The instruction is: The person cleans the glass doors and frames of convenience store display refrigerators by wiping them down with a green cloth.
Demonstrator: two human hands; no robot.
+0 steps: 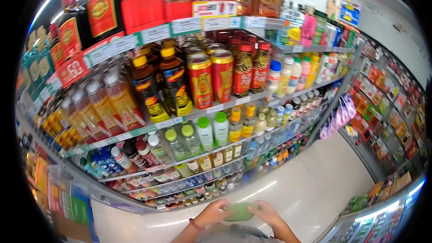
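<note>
Two bare hands hold one green item low in front of store shelves

The left hand (215, 212) is nearly closed, its fingers curled and pinching one end of a flat, rounded green item (240, 211). The right hand (266, 212) pinches the opposite end, thumb and fingers drawn together. The item is blurred; it may be a cloth or a soft packet. It sits between the hands, at the bottom center of the view, over a pale, shiny floor (297, 184).

Both forearms reach up from the lower edge and angle inward; one red bracelet (196, 225) circles the left wrist.

Beyond stand crowded shelves (180, 120) of drinks. Along the front of one level are two dark bottles with yellow caps (174, 83) and two large red-and-gold cans (200, 81). Below them are two white bottles with bright green caps (204, 135).
</note>
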